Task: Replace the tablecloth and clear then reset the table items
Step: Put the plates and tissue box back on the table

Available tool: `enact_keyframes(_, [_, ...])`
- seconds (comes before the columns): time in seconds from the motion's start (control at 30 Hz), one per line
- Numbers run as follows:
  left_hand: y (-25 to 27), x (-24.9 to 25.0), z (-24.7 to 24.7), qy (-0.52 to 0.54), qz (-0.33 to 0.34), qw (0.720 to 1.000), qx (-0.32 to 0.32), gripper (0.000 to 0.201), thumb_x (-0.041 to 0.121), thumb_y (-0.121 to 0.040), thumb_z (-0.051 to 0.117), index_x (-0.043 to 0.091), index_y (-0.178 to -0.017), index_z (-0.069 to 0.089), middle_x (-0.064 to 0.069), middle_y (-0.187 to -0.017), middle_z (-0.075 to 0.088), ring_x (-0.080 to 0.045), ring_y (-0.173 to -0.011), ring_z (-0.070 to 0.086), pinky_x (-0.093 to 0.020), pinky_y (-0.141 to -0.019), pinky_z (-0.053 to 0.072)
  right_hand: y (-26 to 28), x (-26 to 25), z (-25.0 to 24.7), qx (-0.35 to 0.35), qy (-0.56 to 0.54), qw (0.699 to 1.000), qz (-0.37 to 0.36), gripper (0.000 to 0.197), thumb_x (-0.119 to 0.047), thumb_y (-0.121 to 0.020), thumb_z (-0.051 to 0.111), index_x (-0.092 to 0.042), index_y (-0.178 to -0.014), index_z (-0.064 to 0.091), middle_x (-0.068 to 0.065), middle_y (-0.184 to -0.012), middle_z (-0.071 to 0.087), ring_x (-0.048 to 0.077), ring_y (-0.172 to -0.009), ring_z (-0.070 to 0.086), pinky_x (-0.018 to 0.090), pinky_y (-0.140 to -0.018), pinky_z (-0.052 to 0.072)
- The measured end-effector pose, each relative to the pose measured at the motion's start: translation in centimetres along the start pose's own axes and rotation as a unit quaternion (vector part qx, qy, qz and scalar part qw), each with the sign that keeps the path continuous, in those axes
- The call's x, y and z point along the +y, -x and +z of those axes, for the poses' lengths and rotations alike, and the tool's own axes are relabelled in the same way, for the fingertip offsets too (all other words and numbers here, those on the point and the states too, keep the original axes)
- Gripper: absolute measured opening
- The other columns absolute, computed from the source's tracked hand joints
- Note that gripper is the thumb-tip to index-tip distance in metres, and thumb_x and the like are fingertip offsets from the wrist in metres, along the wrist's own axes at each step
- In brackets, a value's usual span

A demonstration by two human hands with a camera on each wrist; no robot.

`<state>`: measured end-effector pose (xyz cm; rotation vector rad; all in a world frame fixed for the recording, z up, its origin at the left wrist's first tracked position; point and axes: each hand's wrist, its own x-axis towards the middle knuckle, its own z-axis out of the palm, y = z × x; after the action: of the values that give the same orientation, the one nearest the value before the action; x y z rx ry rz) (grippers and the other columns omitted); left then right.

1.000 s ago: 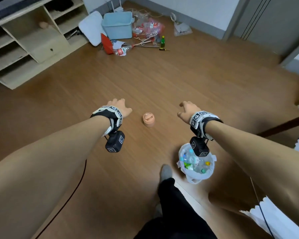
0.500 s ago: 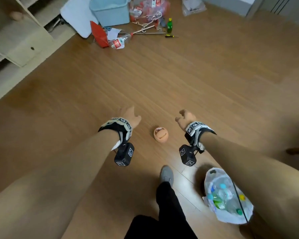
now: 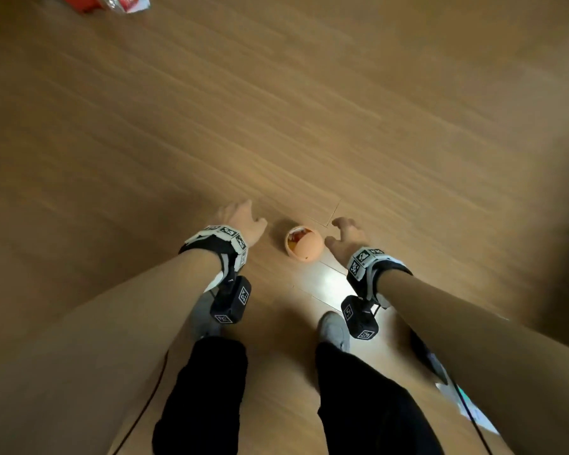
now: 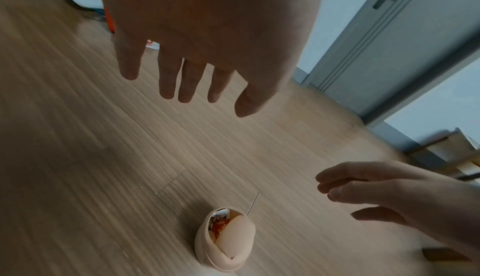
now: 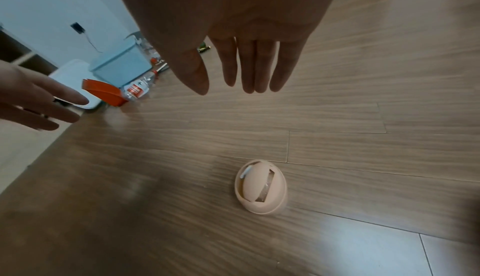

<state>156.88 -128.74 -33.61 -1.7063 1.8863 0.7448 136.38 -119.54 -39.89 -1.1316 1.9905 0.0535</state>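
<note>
A small peach-coloured bin (image 3: 304, 245) with a swing lid stands on the wooden floor, scraps showing through its opening. It also shows in the left wrist view as the bin (image 4: 225, 239) and in the right wrist view as the bin (image 5: 260, 187). My left hand (image 3: 240, 218) hovers just left of it with straight, spread fingers and holds nothing. My right hand (image 3: 345, 233) hovers just right of it, fingers relaxed and empty. Neither hand touches the bin.
My two feet in grey socks (image 3: 334, 330) stand just behind the bin. A red dustpan (image 5: 103, 91), a plastic bottle (image 5: 137, 89) and a light blue tub (image 5: 122, 66) lie further off near the wall. A white plastic bag (image 3: 467, 405) lies at my right. A grey door (image 4: 389, 44) stands beyond.
I have leaned down and forward. Both hands have come closer to the small bin, one on each side, and the bag of rubbish has slipped behind my right arm.
</note>
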Motion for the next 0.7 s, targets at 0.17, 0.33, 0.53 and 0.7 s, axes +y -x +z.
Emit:
enact_keyframes(0.17, [-10.0, -1.2, 8.3, -0.045, 0.034, 0.998, -0.026, 0.056, 0.044, -0.095, 0.043, 0.019, -0.145, 0.038, -0.009, -0.142, 0.047, -0.031, -0.128, 0.045, -0.043, -0.1, 0.039, -7.0, 3.1, 8.2, -0.002, -0.011, 1.0, 0.025, 0.062, -0.035, -0.09, 0.058, -0.014, -0.144, 0.035, 0.009, -0.143, 0.042, 0.028, -0.126, 0.045, 0.04, -0.103, 0.04])
enact_keyframes(0.33, [-17.9, -0.8, 14.9, -0.069, 0.068, 0.995, -0.029, 0.052, 0.043, -0.093, 0.043, 0.018, -0.138, 0.044, -0.009, -0.141, 0.049, -0.03, -0.126, 0.047, -0.043, -0.098, 0.04, -12.7, 6.0, 15.9, -0.022, -0.031, 0.999, -0.008, 0.107, -0.049, -0.074, 0.077, -0.026, -0.154, 0.01, 0.001, -0.162, 0.007, 0.026, -0.144, 0.019, 0.044, -0.116, 0.027])
enact_keyframes(0.53, [-23.4, -0.9, 18.4, -0.08, 0.103, 0.991, -0.029, 0.061, 0.046, -0.095, 0.043, 0.019, -0.149, 0.031, -0.007, -0.156, 0.03, -0.03, -0.14, 0.034, -0.049, -0.112, 0.032, -17.3, 7.9, 22.1, -0.01, -0.039, 0.999, 0.01, 0.121, -0.039, -0.056, 0.089, -0.051, -0.144, 0.007, 0.001, -0.162, -0.006, 0.039, -0.144, 0.017, 0.05, -0.113, 0.031])
enact_keyframes(0.7, [-24.3, -2.8, 17.9, -0.093, 0.108, 0.989, -0.034, 0.062, 0.046, -0.095, 0.04, 0.019, -0.149, 0.032, -0.008, -0.151, 0.038, -0.03, -0.136, 0.039, -0.05, -0.109, 0.035, -18.6, 6.6, 20.9, 0.05, -0.026, 0.998, -0.022, 0.098, -0.049, -0.051, 0.082, -0.05, -0.132, 0.027, 0.001, -0.137, 0.032, 0.034, -0.119, 0.045, 0.046, -0.093, 0.048])
